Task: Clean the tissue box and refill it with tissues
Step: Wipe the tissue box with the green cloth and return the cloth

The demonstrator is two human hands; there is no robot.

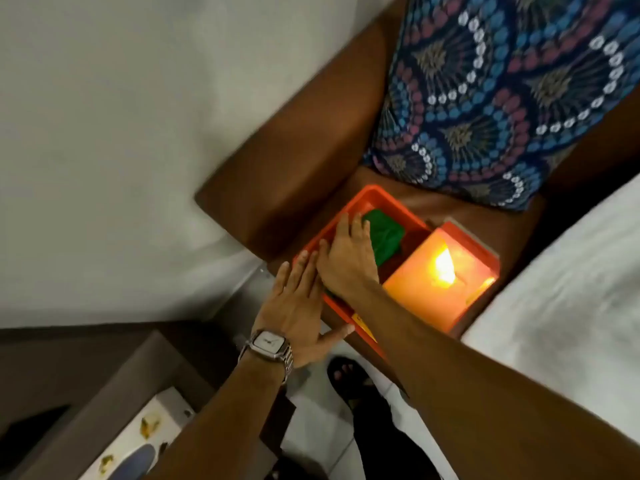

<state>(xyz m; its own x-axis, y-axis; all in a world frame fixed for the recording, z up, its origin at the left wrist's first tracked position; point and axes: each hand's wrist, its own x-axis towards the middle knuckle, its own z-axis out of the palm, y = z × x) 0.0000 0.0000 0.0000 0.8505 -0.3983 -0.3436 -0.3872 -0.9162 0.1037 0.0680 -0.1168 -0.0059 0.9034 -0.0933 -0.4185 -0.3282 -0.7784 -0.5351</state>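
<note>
An orange plastic box (377, 197) sits on a brown seat, blurred by motion. A green cloth (386, 237) lies inside its far half. My right hand (346, 261) reaches into the box and lies palm down on the cloth, fingers extended, with green showing on both sides of it. My left hand (298, 306), with a metal watch on the wrist, cups the box's near left corner, fingers along the side wall and thumb on the front wall. A glowing orange panel (436, 285) with a bright glare spot covers the box's right half. No tissues are in sight.
The brown seat (294, 150) has a thick armrest on the left and a blue patterned cushion (502, 91) behind. A white bed (571, 306) lies at the right, a white wall at the left, a dark side table (114, 393) at lower left, and my sandalled foot on the tiled floor.
</note>
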